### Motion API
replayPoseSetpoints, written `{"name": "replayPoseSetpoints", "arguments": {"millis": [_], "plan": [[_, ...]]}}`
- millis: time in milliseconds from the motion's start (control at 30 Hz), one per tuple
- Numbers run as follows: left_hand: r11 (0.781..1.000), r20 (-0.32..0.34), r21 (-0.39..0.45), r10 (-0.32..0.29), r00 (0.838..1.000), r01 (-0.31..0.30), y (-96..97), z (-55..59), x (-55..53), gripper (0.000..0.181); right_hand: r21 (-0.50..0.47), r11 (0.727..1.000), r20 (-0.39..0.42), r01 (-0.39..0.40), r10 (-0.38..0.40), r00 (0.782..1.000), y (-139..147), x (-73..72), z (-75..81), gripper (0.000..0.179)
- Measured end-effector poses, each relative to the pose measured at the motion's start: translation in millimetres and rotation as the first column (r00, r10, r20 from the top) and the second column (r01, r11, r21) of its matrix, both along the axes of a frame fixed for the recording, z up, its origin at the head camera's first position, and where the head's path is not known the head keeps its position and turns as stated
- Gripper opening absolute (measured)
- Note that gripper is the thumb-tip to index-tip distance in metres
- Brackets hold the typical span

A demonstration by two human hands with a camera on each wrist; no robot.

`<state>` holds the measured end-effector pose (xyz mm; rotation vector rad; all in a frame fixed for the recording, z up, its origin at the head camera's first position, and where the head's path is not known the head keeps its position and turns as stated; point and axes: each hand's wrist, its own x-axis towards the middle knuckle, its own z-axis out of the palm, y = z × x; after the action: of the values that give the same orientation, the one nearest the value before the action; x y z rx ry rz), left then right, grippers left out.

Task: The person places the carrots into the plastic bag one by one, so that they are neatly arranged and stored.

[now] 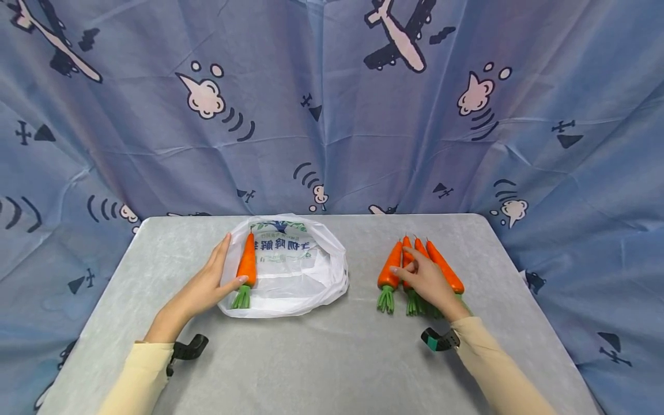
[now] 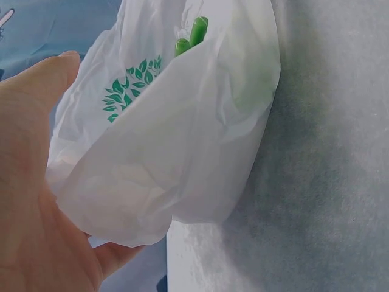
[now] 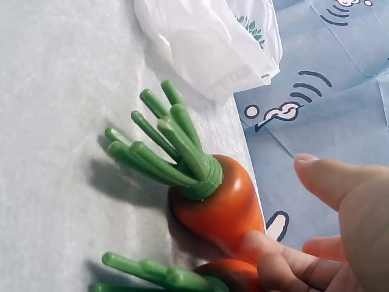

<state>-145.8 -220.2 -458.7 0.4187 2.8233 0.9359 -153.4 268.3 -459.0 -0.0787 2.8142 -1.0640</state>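
Head: tapered, green-topped orange carrots [image 1: 389,268].

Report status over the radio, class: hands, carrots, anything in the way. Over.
Left hand at left rim of bag; right hand over loose carrots. One carrot in bag, four on table. Nothing seen between bag and loose carrots.

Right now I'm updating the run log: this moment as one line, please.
left grip: at left rim of bag; right grip: over carrots; bag: one carrot inside; table: four carrots, right of bag
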Motion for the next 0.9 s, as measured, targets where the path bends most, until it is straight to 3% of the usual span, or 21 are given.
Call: {"name": "replayPoseSetpoints", "arguments": {"millis": [633, 900], "plan": [[1.0, -0.022, 0.001, -0.004, 1.0, 0.004, -1.3, -0.7, 1.9, 0.103, 0.176, 0.984, -0.006, 0.017, -0.016, 1.0, -15.5, -11.4, -4.6, 0.077], [1.0, -0.025, 0.006, -0.005, 1.0, 0.005, -1.0, -0.3, 1.9, 0.103, 0.199, 0.98, -0.038, 0.0, 0.007, 0.999, -19.7, -13.2, -5.7, 0.078]]}}
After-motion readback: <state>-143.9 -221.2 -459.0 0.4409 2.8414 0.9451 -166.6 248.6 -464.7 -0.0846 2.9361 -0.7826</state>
